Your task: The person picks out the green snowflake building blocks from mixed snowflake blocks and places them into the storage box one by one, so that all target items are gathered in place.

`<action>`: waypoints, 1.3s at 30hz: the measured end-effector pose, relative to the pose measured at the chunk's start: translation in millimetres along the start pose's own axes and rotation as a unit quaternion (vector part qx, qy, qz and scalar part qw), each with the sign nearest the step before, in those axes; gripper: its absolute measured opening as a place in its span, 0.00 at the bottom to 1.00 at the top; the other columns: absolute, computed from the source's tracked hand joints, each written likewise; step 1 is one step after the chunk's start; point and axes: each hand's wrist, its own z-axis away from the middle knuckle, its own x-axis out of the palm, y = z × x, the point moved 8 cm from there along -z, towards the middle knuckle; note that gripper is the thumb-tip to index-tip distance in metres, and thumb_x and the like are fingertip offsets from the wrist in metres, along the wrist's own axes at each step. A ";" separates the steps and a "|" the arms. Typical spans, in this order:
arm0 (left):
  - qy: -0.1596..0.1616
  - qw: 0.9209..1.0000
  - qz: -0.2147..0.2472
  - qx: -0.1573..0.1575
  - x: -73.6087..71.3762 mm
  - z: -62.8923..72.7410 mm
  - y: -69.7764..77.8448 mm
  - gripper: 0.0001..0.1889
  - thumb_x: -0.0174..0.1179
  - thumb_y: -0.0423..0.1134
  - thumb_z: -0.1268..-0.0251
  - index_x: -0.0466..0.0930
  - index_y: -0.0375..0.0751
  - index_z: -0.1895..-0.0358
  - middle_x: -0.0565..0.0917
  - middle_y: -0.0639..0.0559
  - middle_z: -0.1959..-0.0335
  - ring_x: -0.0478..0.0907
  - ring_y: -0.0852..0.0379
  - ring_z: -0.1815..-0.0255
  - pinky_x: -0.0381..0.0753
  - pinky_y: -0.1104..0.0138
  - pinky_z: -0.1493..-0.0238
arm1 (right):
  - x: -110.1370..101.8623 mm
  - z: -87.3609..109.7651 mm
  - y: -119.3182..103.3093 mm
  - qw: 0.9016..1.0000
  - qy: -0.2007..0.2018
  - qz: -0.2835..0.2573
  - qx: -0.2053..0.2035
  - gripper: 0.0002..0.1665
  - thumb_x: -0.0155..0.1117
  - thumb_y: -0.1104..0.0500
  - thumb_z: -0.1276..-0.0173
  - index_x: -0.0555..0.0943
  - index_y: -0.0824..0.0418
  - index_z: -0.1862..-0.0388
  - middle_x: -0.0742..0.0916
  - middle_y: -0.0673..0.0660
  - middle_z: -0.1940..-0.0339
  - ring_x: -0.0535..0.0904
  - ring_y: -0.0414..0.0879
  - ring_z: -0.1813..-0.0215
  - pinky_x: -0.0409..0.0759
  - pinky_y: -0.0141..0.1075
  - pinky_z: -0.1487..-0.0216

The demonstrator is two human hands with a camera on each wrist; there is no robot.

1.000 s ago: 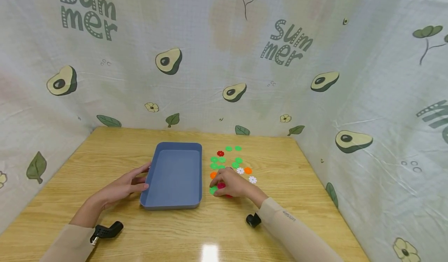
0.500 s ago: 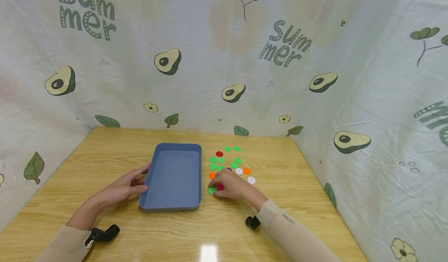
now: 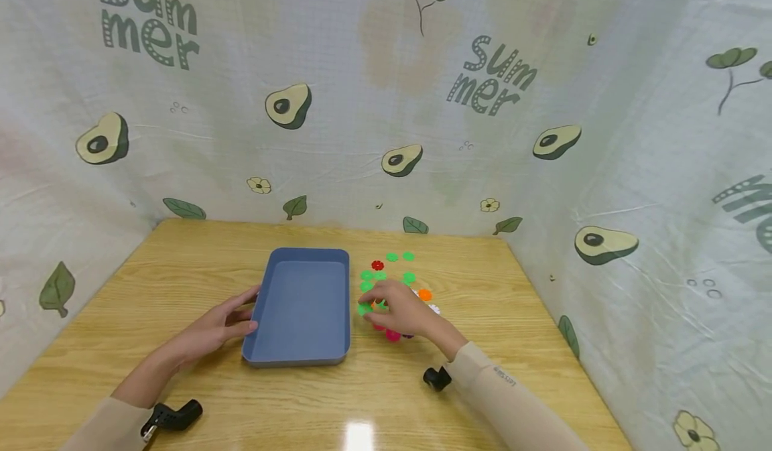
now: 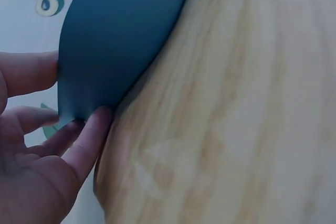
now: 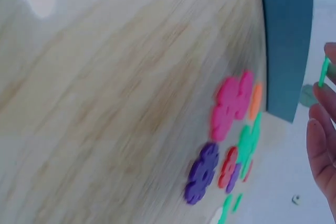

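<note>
A blue rectangular tray (image 3: 299, 313) lies on the table in the head view. My left hand (image 3: 220, 324) rests against its left side with extended fingers; in the left wrist view, fingertips (image 4: 101, 114) touch the tray's outer wall. My right hand (image 3: 398, 309) pinches a green flower-shaped disc (image 3: 364, 309) above the other discs, just right of the tray. In the right wrist view, this green disc (image 5: 324, 72) appears edge-on between the fingertips. Below the hand lie a pink disc (image 3: 393, 336) and a purple disc (image 5: 202, 174); the hand hides part of the group.
Several flower-shaped discs are spread right of the tray, among them a dark red disc (image 3: 377, 265), an orange disc (image 3: 425, 295) and a green disc (image 3: 409, 256). A patterned cloth (image 3: 338, 122) hangs behind and beside the wooden table (image 3: 289, 411).
My right hand has picked up the green disc at the near end of the group and raised it. My left hand stays at the tray, which has shifted very slightly.
</note>
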 end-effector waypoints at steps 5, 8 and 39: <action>0.014 1.000 0.000 -0.003 0.7 1.9 -2.5 0.43 0.60 0.43 0.18 0.43 0.43 0.11 0.46 0.31 0.14 0.57 0.23 0.20 0.76 0.75 0.41 | -2.4 -6.6 -7.1 0.999 0.015 -0.026 0.015 0.15 0.72 0.57 0.25 0.89 0.56 0.41 0.91 0.50 0.47 0.86 0.48 0.51 0.86 0.42 0.49; 0.017 1.000 0.005 0.002 1.5 2.5 -1.9 0.43 0.60 0.43 0.18 0.44 0.43 0.11 0.47 0.30 0.14 0.57 0.23 0.20 0.77 0.74 0.41 | -2.7 -13.1 -14.2 1.000 0.015 -0.020 0.009 0.15 0.72 0.56 0.24 0.89 0.55 0.42 0.90 0.49 0.47 0.86 0.47 0.51 0.85 0.40 0.49; 0.002 1.000 0.026 -0.008 1.4 2.5 -9.0 0.43 0.59 0.42 0.17 0.43 0.45 0.11 0.44 0.33 0.13 0.56 0.24 0.19 0.76 0.75 0.40 | 9.1 -123.6 -39.2 0.992 -0.109 0.039 -0.041 0.18 0.69 0.60 0.22 0.87 0.61 0.36 0.87 0.56 0.43 0.87 0.46 0.45 0.81 0.28 0.44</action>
